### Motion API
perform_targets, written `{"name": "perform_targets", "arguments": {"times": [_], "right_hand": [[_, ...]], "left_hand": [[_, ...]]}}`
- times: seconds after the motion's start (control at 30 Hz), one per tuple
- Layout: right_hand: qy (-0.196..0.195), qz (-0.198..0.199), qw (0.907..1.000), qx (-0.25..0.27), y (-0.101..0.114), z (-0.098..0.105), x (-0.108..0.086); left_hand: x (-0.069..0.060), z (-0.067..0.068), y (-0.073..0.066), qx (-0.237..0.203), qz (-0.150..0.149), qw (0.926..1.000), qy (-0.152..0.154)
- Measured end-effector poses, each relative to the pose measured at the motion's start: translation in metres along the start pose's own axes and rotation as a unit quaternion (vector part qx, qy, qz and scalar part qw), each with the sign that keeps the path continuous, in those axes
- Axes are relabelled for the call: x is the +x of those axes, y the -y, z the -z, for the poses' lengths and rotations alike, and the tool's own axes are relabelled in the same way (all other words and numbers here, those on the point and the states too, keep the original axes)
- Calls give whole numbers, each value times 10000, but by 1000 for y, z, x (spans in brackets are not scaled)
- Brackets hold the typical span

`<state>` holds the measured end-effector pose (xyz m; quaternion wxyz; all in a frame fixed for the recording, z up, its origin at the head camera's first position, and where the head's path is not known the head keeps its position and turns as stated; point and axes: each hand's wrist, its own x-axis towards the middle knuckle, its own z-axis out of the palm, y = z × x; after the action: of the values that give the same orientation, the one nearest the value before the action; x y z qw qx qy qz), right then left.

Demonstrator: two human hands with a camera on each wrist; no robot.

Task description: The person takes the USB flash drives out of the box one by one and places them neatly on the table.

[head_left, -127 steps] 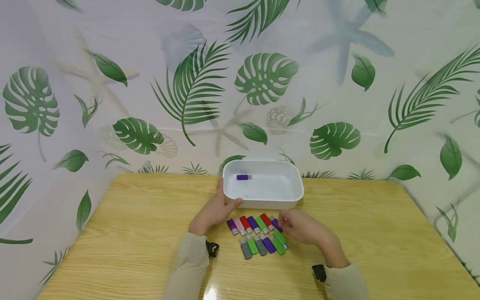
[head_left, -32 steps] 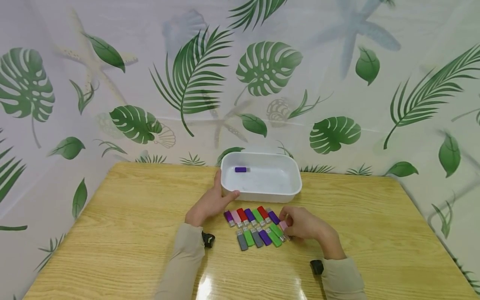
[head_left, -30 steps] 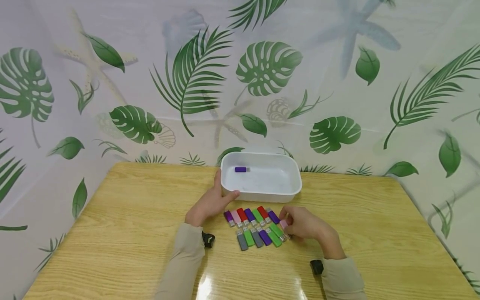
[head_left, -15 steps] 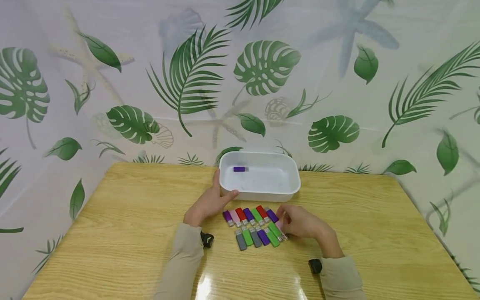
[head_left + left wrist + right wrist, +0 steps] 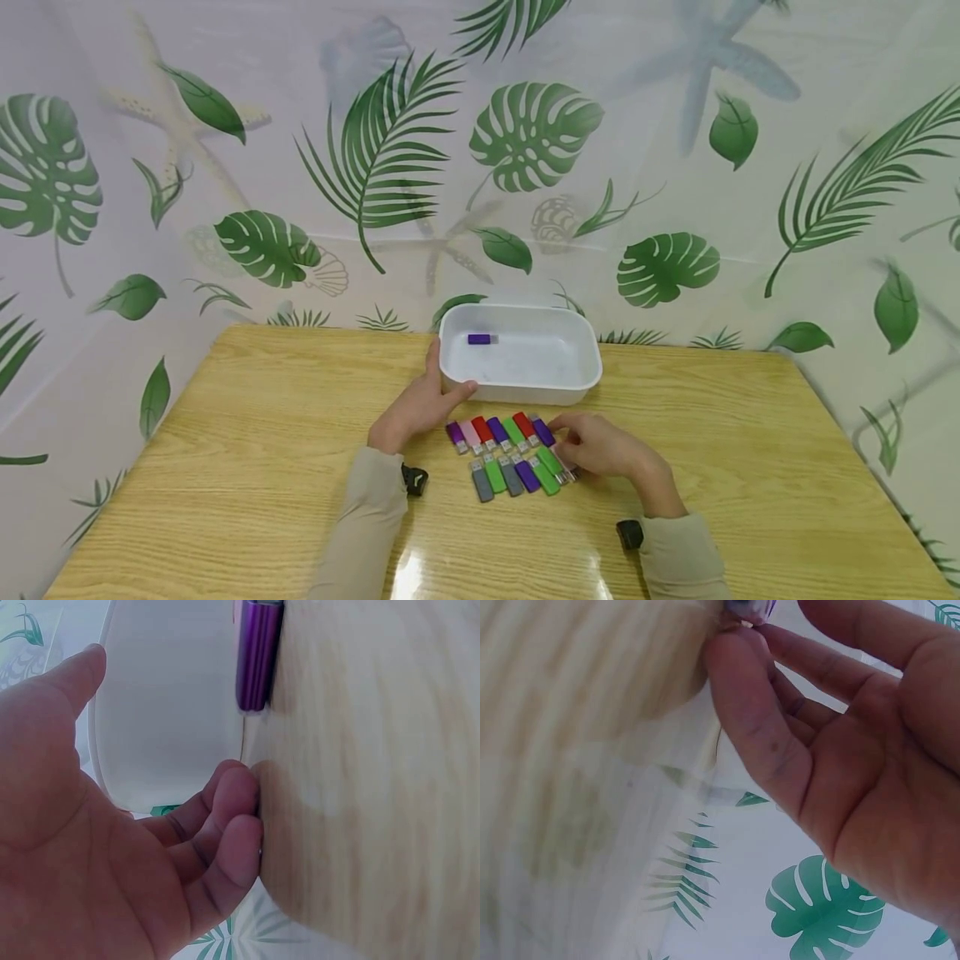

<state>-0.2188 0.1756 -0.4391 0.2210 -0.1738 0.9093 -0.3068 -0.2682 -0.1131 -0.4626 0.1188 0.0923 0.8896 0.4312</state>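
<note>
My left hand (image 5: 416, 408) rests at the near left corner of a white plastic bin (image 5: 536, 393), thumb along its front and fingers by its left side. In the left wrist view, the thumb stands apart from the bent fingers (image 5: 238, 847), whose tips touch the table. A purple USB stick (image 5: 479, 339) lies inside the bin. My right hand (image 5: 611, 446) is at the right end of two rows of USB sticks. Its fingertips touch a pink USB stick (image 5: 567, 465), mostly hidden, beside a green USB stick (image 5: 546, 477). The index finger reaches toward a purple USB stick (image 5: 543, 432).
The back row holds purple, pink, green and red sticks, among them a red USB stick (image 5: 525, 427). Grey, green and purple sticks form the front row, with a grey USB stick (image 5: 482, 481) at its left end. Behind the wooden table (image 5: 285, 467) hangs a leaf-patterned cloth (image 5: 420, 167).
My right hand has brought the pink USB stick leftward against the front row's green stick, and the index finger has come away from the thumb. The left hand stays at the bin.
</note>
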Motion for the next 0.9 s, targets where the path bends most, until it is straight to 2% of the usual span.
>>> {"name": "perform_targets", "arguments": {"times": [0.17, 0.6, 0.9], "right_hand": [[63, 33, 10000, -51, -2, 1, 2], [219, -254, 9986, 417, -3, -1, 0], [103, -230, 9990, 360, -4, 3, 0]], "left_hand": [[1, 1, 0, 14, -30, 10000, -65], [-1, -3, 2, 13, -34, 9999, -115], [1, -2, -1, -40, -108, 9998, -153]]}}
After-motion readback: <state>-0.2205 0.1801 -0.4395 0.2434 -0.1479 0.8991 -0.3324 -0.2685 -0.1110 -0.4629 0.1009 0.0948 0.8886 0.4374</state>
